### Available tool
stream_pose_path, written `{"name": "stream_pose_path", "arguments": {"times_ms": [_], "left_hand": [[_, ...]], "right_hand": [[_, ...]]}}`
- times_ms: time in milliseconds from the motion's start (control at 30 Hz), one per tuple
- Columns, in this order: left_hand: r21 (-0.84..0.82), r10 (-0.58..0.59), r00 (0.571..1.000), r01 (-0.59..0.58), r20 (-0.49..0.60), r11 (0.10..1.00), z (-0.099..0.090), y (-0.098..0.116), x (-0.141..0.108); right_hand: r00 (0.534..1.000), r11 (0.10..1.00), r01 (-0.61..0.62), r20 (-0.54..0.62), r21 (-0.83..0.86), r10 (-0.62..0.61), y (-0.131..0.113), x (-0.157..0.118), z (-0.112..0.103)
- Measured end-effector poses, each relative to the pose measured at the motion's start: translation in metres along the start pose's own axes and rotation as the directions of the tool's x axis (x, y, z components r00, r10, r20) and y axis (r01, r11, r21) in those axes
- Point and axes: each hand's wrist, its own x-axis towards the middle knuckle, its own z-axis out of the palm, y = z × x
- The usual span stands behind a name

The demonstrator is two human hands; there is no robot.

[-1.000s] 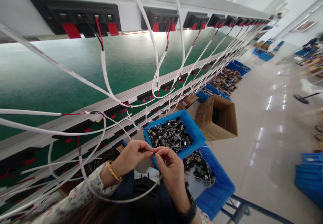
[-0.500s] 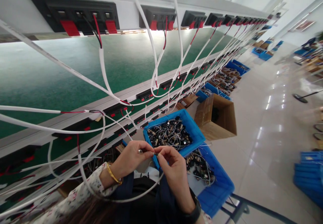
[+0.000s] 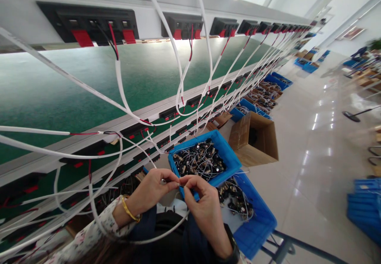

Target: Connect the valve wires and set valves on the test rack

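Left hand (image 3: 153,188) with the gold bracelet (image 3: 128,212) is pinched shut on a tiny metal part (image 3: 163,181), fingertips meeting the right hand (image 3: 202,204), which pinches the same bit, just in front of the blue bin (image 3: 230,158) of wired parts beside the bench (image 3: 74,89).

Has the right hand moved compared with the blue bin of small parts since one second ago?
Hardly. The right hand stays just below the near corner of the blue bin, fingertips meeting the left hand; the small shift matches the camera's own.
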Motion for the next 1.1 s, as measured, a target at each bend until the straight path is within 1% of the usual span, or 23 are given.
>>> {"name": "stream_pose_path", "arguments": {"times_ms": [300,433,600,700,800,900,967,1100], "left_hand": [[-0.013,-0.003,1.000,0.003,0.016,1.000,0.0012,-0.0007,0.0011],[-0.019,-0.001,1.000,0.001,0.009,1.000,0.0015,0.0004,0.0003],[0.025,0.025,1.000,-0.025,0.007,0.999,0.0018,0.0013,-0.0005],[0.041,0.038,0.999,-0.037,-0.004,0.998,0.0019,0.0017,0.0005],[0.013,0.026,1.000,-0.027,0.004,1.000,0.0024,0.0013,0.0014],[-0.047,-0.003,1.000,0.004,0.022,0.999,0.0031,0.0014,0.0016],[-0.053,-0.008,1.000,0.009,0.016,0.999,0.0031,0.0020,0.0015],[0.001,0.009,1.000,-0.009,-0.004,1.000,0.0022,0.0032,0.0006]], "right_hand": [[0.998,0.996,-0.038,0.061,0.087,0.033,0.0025,-0.0019,-0.0052],[0.999,0.999,-0.012,0.040,0.039,0.011,0.0001,-0.0004,-0.0059],[0.997,0.997,0.069,0.040,-0.041,-0.068,-0.0035,0.0022,-0.0057],[0.996,0.994,0.091,0.026,-0.056,-0.089,-0.0030,0.0029,-0.0046],[0.998,0.998,0.055,0.031,-0.011,-0.054,-0.0017,0.0018,-0.0039],[0.999,0.994,-0.025,0.049,0.107,0.019,-0.0008,0.0000,-0.0046],[0.997,0.986,-0.054,0.058,0.160,0.045,-0.0008,-0.0002,-0.0055],[0.997,0.988,-0.043,0.075,0.146,0.032,-0.0028,0.0018,-0.0064]]}}
